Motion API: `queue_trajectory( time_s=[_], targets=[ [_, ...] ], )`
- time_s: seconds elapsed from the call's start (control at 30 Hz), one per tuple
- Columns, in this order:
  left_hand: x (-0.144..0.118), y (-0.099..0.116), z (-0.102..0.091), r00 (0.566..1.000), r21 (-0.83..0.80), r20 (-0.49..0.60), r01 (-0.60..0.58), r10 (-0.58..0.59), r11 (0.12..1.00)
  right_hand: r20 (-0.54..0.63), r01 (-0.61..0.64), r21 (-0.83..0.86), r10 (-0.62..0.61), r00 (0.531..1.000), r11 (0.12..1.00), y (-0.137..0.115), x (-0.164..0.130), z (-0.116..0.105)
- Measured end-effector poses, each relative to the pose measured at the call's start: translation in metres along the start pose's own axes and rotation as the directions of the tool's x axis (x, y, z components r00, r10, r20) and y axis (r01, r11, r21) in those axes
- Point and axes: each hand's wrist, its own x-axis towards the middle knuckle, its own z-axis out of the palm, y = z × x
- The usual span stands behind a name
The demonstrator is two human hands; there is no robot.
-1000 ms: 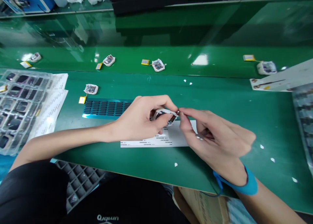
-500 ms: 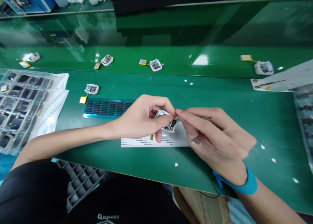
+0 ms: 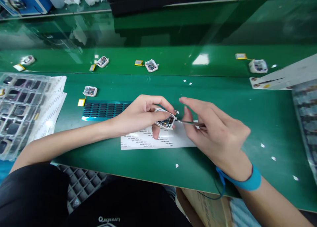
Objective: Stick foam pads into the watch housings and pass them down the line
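Head view, left hand: the left hand [image 3: 142,116] held a small white module [image 3: 164,118] just above the bench [image 3: 223,88], fingers [image 3: 158,103] curled shut around its rim, thumb under, open side with the circuit board facing up.
Head view, right hand: the right hand [image 3: 215,131] pinched thin metal tweezers [image 3: 189,122] between thumb and middle fingers, index finger lifted clear; the tweezer tip sat at the module's right edge, touching or nearly so, too small to tell.
Module location: over a white label sheet [image 3: 158,141], centre of the bench, between both hands.
Handling judgement: the module looked light, rigid in the shell but fragile on the exposed board; best taken by the outer plastic rim, not by the board or any wires. The smooth casing probably was a bit slippery.
Wrist: a blue wrist strap [image 3: 244,180] with a cord sat on the right wrist.
Near left: a blue strip of dark pads [image 3: 105,109] lay just behind the left hand; another module with a yellow battery [image 3: 81,102] lay beside it.
Far left: a clear blister tray [image 3: 17,108] of dark parts sat on paper sheets.
Belt: a glossy green conveyor [image 3: 173,60] carried more modules with batteries, well apart from each other.
Right edge: a second tray [image 3: 305,114], blurred.
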Motion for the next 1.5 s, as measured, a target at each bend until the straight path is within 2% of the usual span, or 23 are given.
queue_trajectory(
  time_s=[0.1,0.23,0.37,0.5,0.67,0.8,0.9,1.03,1.1,1.23,1.4,1.5],
  targets=[
    [-0.001,-0.002,0.002,1.000,0.034,-0.005,-0.017,0.017,0.999,0.028,0.043,-0.012,-0.043,0.999,0.999,0.004,-0.002,-0.001],
    [0.000,-0.008,0.002,0.999,0.071,0.019,-0.040,0.039,0.997,0.124,0.134,-0.046,-0.128,0.984,0.990,0.008,-0.005,-0.007],
    [0.002,-0.015,0.001,0.989,0.172,-0.045,-0.129,0.139,0.976,0.102,0.205,-0.068,-0.197,0.975,0.976,0.008,-0.004,-0.008],
    [0.002,-0.021,0.003,0.969,0.289,-0.113,-0.178,0.218,0.941,0.133,0.202,-0.037,-0.196,0.972,0.979,0.005,-0.005,-0.005],
    [-0.002,-0.022,0.008,0.970,0.235,-0.072,-0.211,0.234,0.949,0.118,0.208,-0.022,-0.204,0.972,0.978,0.001,-0.009,-0.004],
    [-0.003,-0.024,0.009,0.953,0.245,-0.113,-0.247,0.280,0.938,0.153,0.196,-0.029,-0.189,0.970,0.980,-0.002,-0.008,-0.003],
    [-0.002,-0.028,0.008,0.936,0.274,-0.144,-0.273,0.320,0.922,0.139,0.119,0.067,-0.127,0.982,0.991,-0.006,-0.006,-0.002],
    [-0.002,-0.028,0.006,0.923,0.358,-0.113,-0.307,0.367,0.882,0.138,-0.134,0.298,0.096,0.986,0.945,-0.011,0.001,0.000],
    [-0.003,-0.026,0.007,0.919,0.407,-0.082,-0.323,0.386,0.855,0.177,-0.257,0.383,0.202,0.963,0.887,-0.012,0.004,0.000],
    [-0.006,-0.023,0.009,0.907,0.456,-0.049,-0.353,0.419,0.817,0.265,-0.425,0.439,0.338,0.903,0.791,-0.012,0.006,0.000],
    [-0.008,-0.020,0.008,0.914,0.459,0.053,-0.380,0.402,0.803,0.328,-0.531,0.580,0.419,0.846,0.618,-0.013,0.007,-0.003],
    [-0.010,-0.011,0.004,0.917,0.482,0.098,-0.383,0.386,0.788,0.350,-0.570,0.599,0.457,0.818,0.562,-0.015,0.009,-0.005]
  ],
)
